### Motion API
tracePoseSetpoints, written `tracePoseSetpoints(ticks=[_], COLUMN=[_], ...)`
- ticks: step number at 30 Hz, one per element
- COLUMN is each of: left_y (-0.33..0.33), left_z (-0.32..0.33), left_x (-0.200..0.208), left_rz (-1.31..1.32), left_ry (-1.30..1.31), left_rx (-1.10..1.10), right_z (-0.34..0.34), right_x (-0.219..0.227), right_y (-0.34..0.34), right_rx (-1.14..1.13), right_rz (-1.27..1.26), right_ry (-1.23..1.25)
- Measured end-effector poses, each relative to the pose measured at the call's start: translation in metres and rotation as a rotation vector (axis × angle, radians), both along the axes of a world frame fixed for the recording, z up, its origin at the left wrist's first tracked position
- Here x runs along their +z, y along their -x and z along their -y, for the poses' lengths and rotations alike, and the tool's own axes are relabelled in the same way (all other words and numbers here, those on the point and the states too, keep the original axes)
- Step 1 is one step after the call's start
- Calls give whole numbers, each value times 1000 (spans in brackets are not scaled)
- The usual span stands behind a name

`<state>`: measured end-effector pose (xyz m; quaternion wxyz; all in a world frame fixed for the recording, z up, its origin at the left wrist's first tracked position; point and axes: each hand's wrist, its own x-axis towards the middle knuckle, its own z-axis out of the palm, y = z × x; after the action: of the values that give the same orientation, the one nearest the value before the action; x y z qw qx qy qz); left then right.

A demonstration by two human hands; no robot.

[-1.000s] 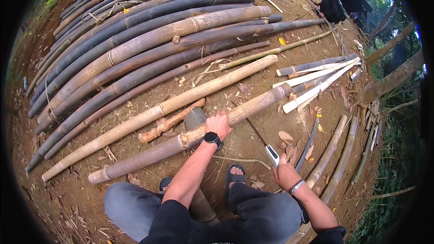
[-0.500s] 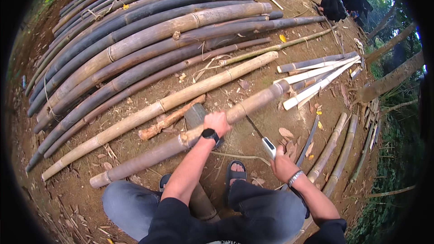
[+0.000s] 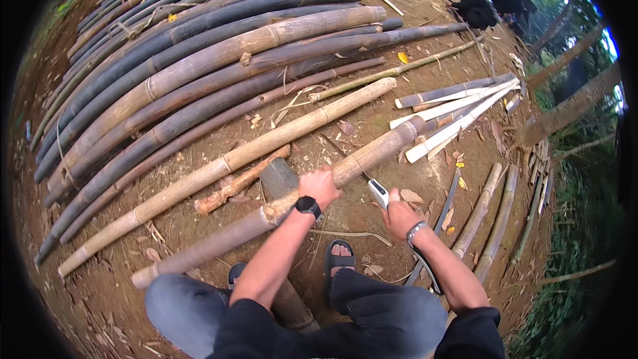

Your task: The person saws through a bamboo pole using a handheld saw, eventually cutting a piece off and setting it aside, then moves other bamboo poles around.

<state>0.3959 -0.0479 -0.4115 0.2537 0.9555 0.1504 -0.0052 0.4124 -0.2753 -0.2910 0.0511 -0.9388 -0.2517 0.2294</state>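
A thick brown bamboo pole slants in front of me, its far end up to the right. My left hand, with a black watch on the wrist, is closed over the pole's middle. My right hand grips the pale handle of a hand saw. The dark blade crosses the pole just right of my left hand, its tip showing beyond the far side. Where the teeth meet the bamboo is hidden. A grey block stands on the ground behind my left hand.
A large row of dark bamboo poles fills the upper left. One pale pole lies nearer. Split strips and shorter poles lie at the right, near trees. People in dark clothes sit far back.
My right hand has pushed the saw forward and to the left, so more blade sticks out past the pole's far side. My left hand keeps its hold. The view has shifted slightly.
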Motion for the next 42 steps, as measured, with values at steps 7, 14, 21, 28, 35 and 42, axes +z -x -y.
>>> tracePoseSetpoints(ticks=[7,14,21,28,35,42], left_y=[-1,12,12,12,9,0], left_z=[-4,-18,-33,-31,13,-17], left_x=[-16,-30,-29,-14,-10,-9], left_rz=[17,-16,-42,-64,-77,-1], left_ry=[-64,-9,-13,9,67,-15], left_rx=[51,56,58,19,-55,39], right_z=[1,19,31,-10,10,5], right_x=[5,-1,15,-6,-48,-11], right_y=[-6,10,25,1,-21,-6], right_rx=[-10,46,122,69,32,43], right_rz=[-48,-116,-107,-102,-77,-5], right_ry=[-8,-2,-17,0,3,-86])
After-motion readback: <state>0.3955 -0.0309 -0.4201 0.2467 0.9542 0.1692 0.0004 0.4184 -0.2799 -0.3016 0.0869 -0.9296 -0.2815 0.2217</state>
